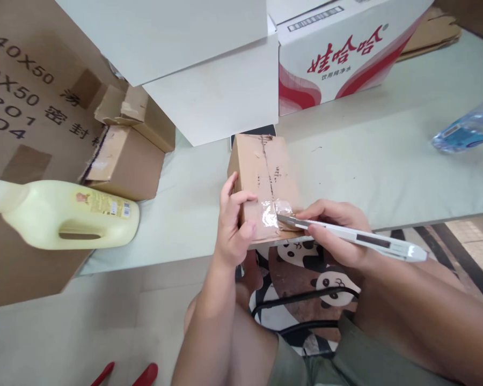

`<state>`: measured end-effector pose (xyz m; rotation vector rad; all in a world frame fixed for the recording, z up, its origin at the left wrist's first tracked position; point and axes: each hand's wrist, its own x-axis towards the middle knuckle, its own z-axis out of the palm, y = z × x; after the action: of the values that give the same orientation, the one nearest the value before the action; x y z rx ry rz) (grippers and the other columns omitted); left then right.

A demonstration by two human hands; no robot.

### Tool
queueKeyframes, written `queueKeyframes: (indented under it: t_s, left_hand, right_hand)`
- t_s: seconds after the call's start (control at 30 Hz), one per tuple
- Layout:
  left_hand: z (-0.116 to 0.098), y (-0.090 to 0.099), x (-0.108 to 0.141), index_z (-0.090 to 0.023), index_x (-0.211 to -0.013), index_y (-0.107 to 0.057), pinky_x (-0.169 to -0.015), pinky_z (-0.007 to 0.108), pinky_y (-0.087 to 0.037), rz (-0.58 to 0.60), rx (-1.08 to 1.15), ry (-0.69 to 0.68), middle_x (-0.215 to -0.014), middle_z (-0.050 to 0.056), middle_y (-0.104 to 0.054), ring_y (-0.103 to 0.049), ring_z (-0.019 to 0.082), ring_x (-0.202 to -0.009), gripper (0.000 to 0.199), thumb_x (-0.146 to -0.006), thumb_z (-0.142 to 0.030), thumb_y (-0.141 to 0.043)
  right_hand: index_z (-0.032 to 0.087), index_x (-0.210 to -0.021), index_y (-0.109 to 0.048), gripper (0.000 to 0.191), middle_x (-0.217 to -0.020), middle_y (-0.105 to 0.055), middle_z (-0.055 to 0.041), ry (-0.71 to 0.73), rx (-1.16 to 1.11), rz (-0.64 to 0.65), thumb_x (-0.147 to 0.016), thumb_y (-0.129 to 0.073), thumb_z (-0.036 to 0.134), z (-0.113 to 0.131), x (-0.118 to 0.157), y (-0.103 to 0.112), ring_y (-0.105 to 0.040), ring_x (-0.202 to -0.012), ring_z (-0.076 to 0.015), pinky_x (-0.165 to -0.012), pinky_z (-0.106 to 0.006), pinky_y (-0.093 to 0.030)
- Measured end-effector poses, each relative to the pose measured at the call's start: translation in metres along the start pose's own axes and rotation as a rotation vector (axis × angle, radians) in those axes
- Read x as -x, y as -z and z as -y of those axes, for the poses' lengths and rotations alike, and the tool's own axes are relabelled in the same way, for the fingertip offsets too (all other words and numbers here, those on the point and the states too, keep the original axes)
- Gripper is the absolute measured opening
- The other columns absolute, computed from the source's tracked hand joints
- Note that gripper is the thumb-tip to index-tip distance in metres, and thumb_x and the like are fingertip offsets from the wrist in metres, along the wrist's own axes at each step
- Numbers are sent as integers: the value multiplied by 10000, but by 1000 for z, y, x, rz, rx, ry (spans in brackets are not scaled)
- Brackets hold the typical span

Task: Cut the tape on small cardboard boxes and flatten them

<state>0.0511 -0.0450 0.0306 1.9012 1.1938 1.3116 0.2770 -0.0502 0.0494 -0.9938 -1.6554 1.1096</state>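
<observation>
Left hand (230,225) clasped round the left side of a cardboard box (268,185), with one finger bent over the top and the thumb at the near left corner. Right hand (344,215) closed round a utility knife (366,241), beside the box's near right corner; contact between right fingertips and cardboard not possible to tell. Box at the table's near edge, between both hands and reaching forward of them; long axis directed away from the body, with a central seam (265,161) along it. Key relation: blade (287,219) slanting in from the right, tip at the clear tape (269,214) on the near end of the seam, crosswise to its line. Beyond both hands, on the pale table (346,155), a white box (221,96) and a red-and-white carton (338,64). Left of the left hand, a yellow jug (80,214). Far right of the right hand, a clear bottle (462,131), lying down.
</observation>
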Motion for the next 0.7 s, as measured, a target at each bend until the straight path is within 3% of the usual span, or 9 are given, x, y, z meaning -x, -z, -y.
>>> queueKeyframes:
  t_s: [0.1,0.17,0.23,0.3,0.4,0.47,0.57,0.7]
  left_hand:
    - [7,3,1,-298,-1119,-578,-1172,604,-279,-26,31,34,-1586,79,-306,-220,379,-1525,420,-883,-639,-513]
    - [10,3,3,-302,-1115,-575,-1174,596,-288,-43,67,45,-1593,69,-300,-235,374,-1521,421,-871,-640,-522]
    - [12,3,4,-306,-1112,-576,-1173,592,-296,-41,101,53,-1595,59,-303,-253,371,-1515,420,-860,-639,-531]
    - [13,3,4,-307,-1100,-583,-1161,587,-318,-34,138,66,-1591,55,-319,-279,371,-1504,425,-847,-645,-541]
    - [18,10,5,-284,-1058,-593,-1149,567,-344,-80,185,141,-1566,67,-366,-313,376,-1482,444,-800,-646,-603]
    - [22,19,6,-265,-1008,-590,-1133,541,-371,-151,222,253,-1494,77,-445,-391,373,-1427,444,-745,-613,-677]
    - [26,35,8,-257,-960,-561,-1025,475,-475,-210,314,429,-1269,70,-573,-577,314,-1207,414,-718,-549,-725]
    - [20,54,14,-276,-1046,-518,-802,371,-560,-132,331,460,-1113,50,-593,-643,241,-973,487,-722,-558,-748]
  right_hand:
    - [225,-793,-697,208,-521,-614,13,-14,-111,104,-842,-646,420,-5,5,7,-501,-405,-116,-394,-247,-372]
    - [225,-782,-699,271,-525,-611,3,-38,-217,100,-855,-632,477,-9,7,11,-520,-420,-129,-395,-258,-393]
    - [228,-800,-694,290,-566,-627,-11,-66,-290,-4,-846,-636,508,-14,4,11,-533,-448,-141,-405,-273,-405]
    - [238,-828,-664,250,-608,-634,-13,-83,-296,-210,-837,-642,487,-19,-3,10,-491,-438,-129,-396,-273,-374]
    - [250,-915,-617,173,-667,-635,0,-105,-133,-444,-854,-626,412,-28,-17,10,-431,-422,-109,-399,-265,-336]
    - [243,-975,-629,179,-700,-637,-6,-132,106,-382,-857,-632,377,-35,-24,12,-490,-482,-127,-453,-269,-379]
    - [225,-1092,-674,257,-891,-690,-62,-166,525,-106,-864,-623,332,-46,-28,17,-597,-646,-179,-563,-300,-435]
    - [245,-1325,-621,462,-1202,-664,-108,-261,883,110,-889,-490,169,-55,-30,19,-658,-874,-253,-595,-321,-439]
